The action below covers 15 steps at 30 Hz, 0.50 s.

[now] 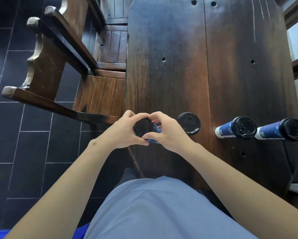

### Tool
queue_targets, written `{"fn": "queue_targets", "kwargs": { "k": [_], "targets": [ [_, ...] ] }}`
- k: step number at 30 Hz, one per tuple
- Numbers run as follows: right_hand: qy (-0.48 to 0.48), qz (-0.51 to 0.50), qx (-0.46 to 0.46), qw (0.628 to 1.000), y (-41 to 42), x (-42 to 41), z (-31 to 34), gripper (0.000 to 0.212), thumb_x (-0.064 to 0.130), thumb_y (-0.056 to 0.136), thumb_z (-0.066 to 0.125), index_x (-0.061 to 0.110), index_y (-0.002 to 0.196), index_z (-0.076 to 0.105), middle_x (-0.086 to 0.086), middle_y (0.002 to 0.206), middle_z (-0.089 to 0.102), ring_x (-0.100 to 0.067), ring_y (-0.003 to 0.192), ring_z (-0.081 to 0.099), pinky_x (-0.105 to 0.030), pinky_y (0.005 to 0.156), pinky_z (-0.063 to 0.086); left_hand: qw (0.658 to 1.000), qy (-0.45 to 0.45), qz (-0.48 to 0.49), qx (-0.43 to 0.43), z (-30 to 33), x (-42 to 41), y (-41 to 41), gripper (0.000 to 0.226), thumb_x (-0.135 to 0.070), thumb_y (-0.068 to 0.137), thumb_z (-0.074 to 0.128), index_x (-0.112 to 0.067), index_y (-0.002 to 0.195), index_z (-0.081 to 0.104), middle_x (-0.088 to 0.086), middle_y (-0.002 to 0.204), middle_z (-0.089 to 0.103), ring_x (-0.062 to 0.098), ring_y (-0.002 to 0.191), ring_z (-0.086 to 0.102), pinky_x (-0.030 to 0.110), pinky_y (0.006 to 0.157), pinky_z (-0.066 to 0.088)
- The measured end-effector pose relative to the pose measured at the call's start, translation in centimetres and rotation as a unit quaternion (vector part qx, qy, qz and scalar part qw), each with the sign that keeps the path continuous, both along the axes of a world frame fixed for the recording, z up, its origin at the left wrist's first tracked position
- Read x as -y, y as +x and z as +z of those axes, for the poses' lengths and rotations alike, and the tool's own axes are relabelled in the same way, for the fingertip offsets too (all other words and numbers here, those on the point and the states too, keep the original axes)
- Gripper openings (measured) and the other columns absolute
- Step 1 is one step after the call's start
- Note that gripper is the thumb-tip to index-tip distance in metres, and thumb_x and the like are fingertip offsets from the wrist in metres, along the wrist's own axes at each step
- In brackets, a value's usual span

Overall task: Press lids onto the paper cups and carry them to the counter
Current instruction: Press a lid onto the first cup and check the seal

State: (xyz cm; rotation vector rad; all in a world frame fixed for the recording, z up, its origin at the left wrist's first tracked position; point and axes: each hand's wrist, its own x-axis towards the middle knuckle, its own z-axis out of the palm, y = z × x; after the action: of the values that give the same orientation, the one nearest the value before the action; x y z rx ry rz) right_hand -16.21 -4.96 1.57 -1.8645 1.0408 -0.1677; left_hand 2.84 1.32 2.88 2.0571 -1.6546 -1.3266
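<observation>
**Head view: both hands around a lidded cup at the table edge**

Head view shows the left hand (125,131) and right hand (169,133) curled round one blue cup (155,133), fingers and thumbs closed on its black lid (142,127). The grip sits over the near left edge of the dark wooden table (170,66). Just right of the grip a loose lid (189,123) lies flat on the table. Further right stand two more blue cups, one (236,129) beside the other (281,130), each with a black lid on; their contents are hidden. Left of the grip a wooden chair (58,66) stands on dark floor tiles (15,135).
</observation>
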Motion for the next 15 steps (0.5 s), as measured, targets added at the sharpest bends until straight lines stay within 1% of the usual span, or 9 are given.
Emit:
{"fn": "queue_targets", "kwargs": {
  "k": [3,6,8,10,12,14,15],
  "targets": [
    [0.015,-0.006,0.022,1.000,0.6,-0.7,0.4,0.049,0.028,0.085,0.081,0.023,0.127,0.058,0.011,0.120,0.064,-0.002,0.106,0.056,-0.007,0.087,0.040,1.000,0.004,0.012,0.002,0.8,-0.4,0.6,0.085,-0.036,0.075,0.092,-0.040,0.147,0.047,-0.003,0.134,0.044,0.021,0.125,0.051,0.043,0.105,0.055],
    [0.031,-0.029,0.047,0.998,0.4,-0.5,1.1,0.047,0.031,0.087,0.079,0.023,0.129,0.059,0.017,0.121,0.060,0.000,0.107,0.056,-0.010,0.090,0.044,0.999,-0.010,0.046,-0.019,1.6,-0.9,1.0,0.083,-0.033,0.076,0.092,-0.040,0.145,0.047,-0.004,0.134,0.044,0.020,0.126,0.050,0.039,0.105,0.055],
    [0.024,-0.047,0.051,0.997,-0.4,-0.2,1.4,0.047,0.032,0.087,0.078,0.023,0.130,0.060,0.015,0.125,0.062,0.003,0.107,0.057,-0.010,0.089,0.046,0.996,-0.028,0.070,-0.037,2.2,-1.3,1.4,0.082,-0.031,0.076,0.092,-0.040,0.144,0.047,-0.005,0.133,0.046,0.021,0.126,0.051,0.037,0.104,0.055],
    [0.018,-0.062,0.061,0.996,-1.7,0.0,1.8,0.046,0.033,0.087,0.078,0.026,0.129,0.061,0.012,0.127,0.062,0.002,0.111,0.058,-0.010,0.089,0.050,0.993,-0.039,0.093,-0.061,2.7,-1.8,1.7,0.081,-0.030,0.076,0.092,-0.041,0.143,0.047,-0.006,0.133,0.049,0.021,0.125,0.054,0.039,0.102,0.057],
    [0.008,-0.069,0.076,0.995,-3.1,0.3,2.4,0.045,0.033,0.086,0.079,0.028,0.127,0.061,0.013,0.126,0.062,0.000,0.116,0.057,-0.009,0.088,0.051,0.985,-0.034,0.128,-0.107,3.2,-2.2,1.7,0.078,-0.026,0.078,0.091,-0.043,0.141,0.050,-0.005,0.133,0.051,0.023,0.119,0.061,0.043,0.093,0.063],
    [-0.005,-0.065,0.081,0.995,-4.6,0.6,3.0,0.047,0.031,0.084,0.081,0.032,0.126,0.060,0.017,0.127,0.058,0.002,0.122,0.052,-0.002,0.089,0.044,0.966,-0.022,0.171,-0.191,3.8,-2.6,1.5,0.074,-0.019,0.079,0.090,-0.044,0.138,0.053,-0.002,0.132,0.053,0.027,0.112,0.069,0.046,0.080,0.066],
    [-0.006,-0.060,0.081,0.995,-5.2,0.8,3.3,0.049,0.031,0.083,0.082,0.036,0.126,0.059,0.019,0.130,0.055,0.003,0.125,0.049,-0.002,0.092,0.041,0.956,-0.017,0.187,-0.226,4.1,-2.8,1.3,0.072,-0.017,0.080,0.089,-0.044,0.137,0.054,-0.001,0.131,0.055,0.029,0.111,0.071,0.048,0.079,0.066]
  ]
}}
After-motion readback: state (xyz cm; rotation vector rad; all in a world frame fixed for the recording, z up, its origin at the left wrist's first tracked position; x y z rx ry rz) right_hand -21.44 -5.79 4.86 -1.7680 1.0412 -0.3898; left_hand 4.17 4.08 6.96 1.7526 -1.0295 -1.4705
